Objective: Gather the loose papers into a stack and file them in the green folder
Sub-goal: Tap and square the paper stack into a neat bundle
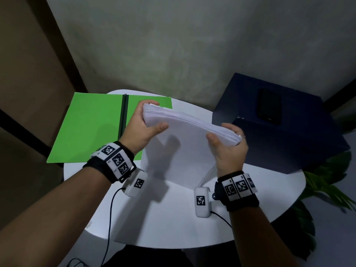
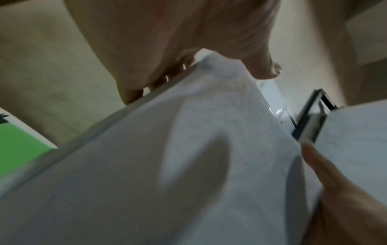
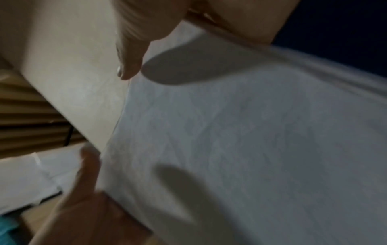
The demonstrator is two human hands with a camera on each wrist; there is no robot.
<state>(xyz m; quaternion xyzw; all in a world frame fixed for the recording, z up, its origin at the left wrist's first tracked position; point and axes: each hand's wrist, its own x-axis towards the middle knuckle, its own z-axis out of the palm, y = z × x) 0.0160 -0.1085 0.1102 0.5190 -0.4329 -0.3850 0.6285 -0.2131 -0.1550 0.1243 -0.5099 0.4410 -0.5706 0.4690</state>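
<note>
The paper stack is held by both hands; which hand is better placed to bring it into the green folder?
Probably the left hand: it grips the paper stack at the end next to the open green folder. The right hand holds the far end, beside the dark blue box.

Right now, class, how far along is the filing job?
Done: the papers are gathered into one stack. In hand: the left hand and right hand grip its ends, standing it on the table. Left: laying it in the open green folder and closing it.
</note>
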